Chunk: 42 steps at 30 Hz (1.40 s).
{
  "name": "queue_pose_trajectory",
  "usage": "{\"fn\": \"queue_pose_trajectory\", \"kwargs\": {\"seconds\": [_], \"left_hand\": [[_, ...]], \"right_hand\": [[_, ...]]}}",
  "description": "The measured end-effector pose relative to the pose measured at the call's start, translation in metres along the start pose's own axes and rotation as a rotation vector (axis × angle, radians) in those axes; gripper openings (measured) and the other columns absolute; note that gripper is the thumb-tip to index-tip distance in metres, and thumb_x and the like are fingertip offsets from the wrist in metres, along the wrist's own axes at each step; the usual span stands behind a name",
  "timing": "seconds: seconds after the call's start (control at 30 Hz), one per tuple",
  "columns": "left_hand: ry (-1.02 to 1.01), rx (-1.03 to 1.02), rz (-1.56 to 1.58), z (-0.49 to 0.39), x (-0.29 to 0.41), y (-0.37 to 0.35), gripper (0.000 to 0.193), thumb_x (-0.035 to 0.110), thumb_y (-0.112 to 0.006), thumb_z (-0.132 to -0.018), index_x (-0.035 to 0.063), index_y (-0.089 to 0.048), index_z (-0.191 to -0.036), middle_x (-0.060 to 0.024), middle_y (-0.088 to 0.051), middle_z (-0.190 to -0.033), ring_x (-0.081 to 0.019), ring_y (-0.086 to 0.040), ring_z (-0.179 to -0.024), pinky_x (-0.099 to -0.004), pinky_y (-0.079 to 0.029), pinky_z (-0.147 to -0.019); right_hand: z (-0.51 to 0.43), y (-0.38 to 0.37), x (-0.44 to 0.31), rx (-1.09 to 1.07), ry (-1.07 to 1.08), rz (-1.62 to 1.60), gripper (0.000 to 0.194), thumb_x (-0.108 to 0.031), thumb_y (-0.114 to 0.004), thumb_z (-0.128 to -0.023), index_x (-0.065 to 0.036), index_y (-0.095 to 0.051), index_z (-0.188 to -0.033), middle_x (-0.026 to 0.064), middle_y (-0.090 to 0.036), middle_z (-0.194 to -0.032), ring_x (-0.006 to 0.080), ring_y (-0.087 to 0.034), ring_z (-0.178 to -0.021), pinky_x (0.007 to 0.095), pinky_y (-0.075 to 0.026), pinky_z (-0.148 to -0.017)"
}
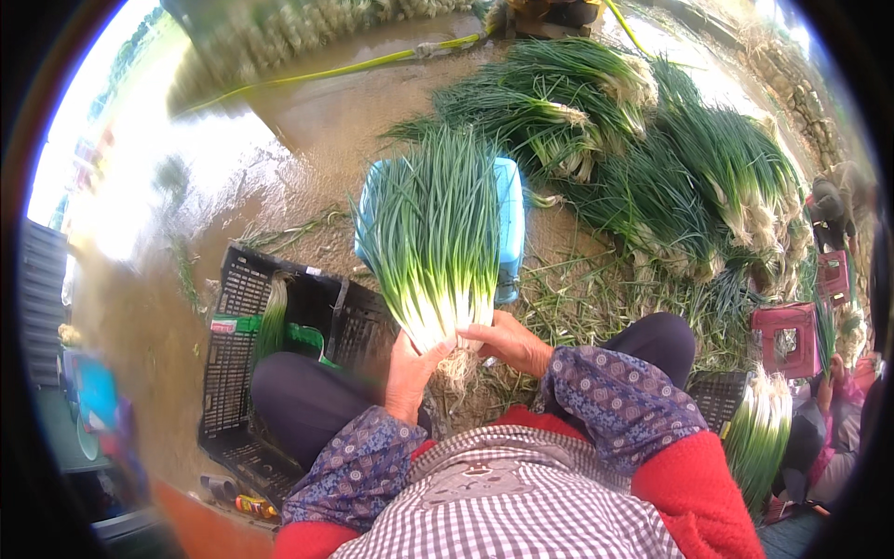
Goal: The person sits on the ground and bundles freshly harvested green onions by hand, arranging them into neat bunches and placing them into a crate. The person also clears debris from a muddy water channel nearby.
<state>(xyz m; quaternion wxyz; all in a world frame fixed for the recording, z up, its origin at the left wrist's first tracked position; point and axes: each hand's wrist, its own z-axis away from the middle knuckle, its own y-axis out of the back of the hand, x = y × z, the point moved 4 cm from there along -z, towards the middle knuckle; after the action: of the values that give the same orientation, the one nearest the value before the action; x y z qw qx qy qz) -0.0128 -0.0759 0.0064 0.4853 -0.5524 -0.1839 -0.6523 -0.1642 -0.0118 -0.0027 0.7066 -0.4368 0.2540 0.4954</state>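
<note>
Both of my hands hold one bunch of green onions by its white ends, the roots hanging toward me. My left hand grips the bunch's left side, and my right hand grips its right side, with the thumbs close together. The green leaves point away from me and lie across a light blue plastic stool. To the left, a black plastic crate holds a small green onion bunch and something green partly hidden by my knee.
A large heap of green onions lies at the upper right. Loose leaves litter the muddy ground. A yellow hose crosses the top. At right are pink stools, a black crate, another onion bunch and a co-worker's hand.
</note>
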Motion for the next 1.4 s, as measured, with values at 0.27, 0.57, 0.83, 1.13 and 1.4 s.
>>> {"fn": "queue_pose_trajectory", "kwargs": {"seconds": [0.27,0.57,0.83,1.13,1.4], "left_hand": [[0.012,-0.13,-0.245,0.005,0.011,0.005,0.056,0.024,-0.075,-0.08,-0.0017,-0.05,-0.122,-0.0063,-0.059,-0.112,-0.0116,-0.055,-0.098,-0.0284,-0.046,-0.086],[-0.229,-0.251,-0.848,-0.006,0.053,0.003,0.063,0.038,-0.079,-0.074,0.0001,-0.055,-0.119,-0.0085,-0.062,-0.107,-0.0147,-0.06,-0.094,-0.0292,-0.048,-0.082],[-0.467,0.138,-0.729,0.033,0.108,-0.006,0.089,0.019,-0.085,-0.066,0.0015,-0.037,-0.138,-0.0152,-0.055,-0.118,-0.0238,-0.055,-0.106,-0.0361,-0.045,-0.093],[-1.192,0.109,-1.03,0.029,0.108,-0.044,0.078,0.02,-0.064,-0.085,-0.0002,-0.017,-0.144,-0.0278,-0.019,-0.15,-0.038,-0.02,-0.141,-0.0472,-0.019,-0.114],[-0.854,0.014,-0.026,-0.002,0.071,-0.049,0.066,0.05,-0.049,-0.091,0.0132,-0.036,-0.144,-0.0156,-0.034,-0.146,-0.034,-0.031,-0.136,-0.045,-0.034,-0.109]], "right_hand": [[-0.011,-0.008,-0.016,-0.034,0.165,0.121,0.052,-0.034,-0.066,-0.084,-0.001,-0.056,-0.123,0.0084,-0.061,-0.116,0.0165,-0.057,-0.104,0.0335,-0.044,-0.091],[-0.008,-0.022,-0.019,-0.004,0.219,-0.219,0.04,-0.011,-0.068,-0.079,0.0,-0.057,-0.116,0.0078,-0.063,-0.108,0.0161,-0.062,-0.093,0.0299,-0.049,-0.084],[0.053,-0.015,-0.066,-0.071,0.172,-0.414,0.04,-0.009,-0.063,-0.082,0.003,-0.054,-0.119,0.0111,-0.065,-0.106,0.0184,-0.065,-0.09,0.0318,-0.054,-0.079],[0.13,-0.101,-0.096,-0.044,-0.082,-0.654,0.024,-0.017,-0.06,-0.089,-0.001,-0.058,-0.107,0.007,-0.066,-0.096,0.0164,-0.064,-0.083,0.0298,-0.053,-0.074],[0.14,-0.171,-0.106,-0.09,0.041,-0.959,0.023,-0.02,-0.058,-0.091,-0.005,-0.058,-0.109,0.0066,-0.066,-0.102,0.0184,-0.062,-0.091,0.0349,-0.05,-0.083]]}}
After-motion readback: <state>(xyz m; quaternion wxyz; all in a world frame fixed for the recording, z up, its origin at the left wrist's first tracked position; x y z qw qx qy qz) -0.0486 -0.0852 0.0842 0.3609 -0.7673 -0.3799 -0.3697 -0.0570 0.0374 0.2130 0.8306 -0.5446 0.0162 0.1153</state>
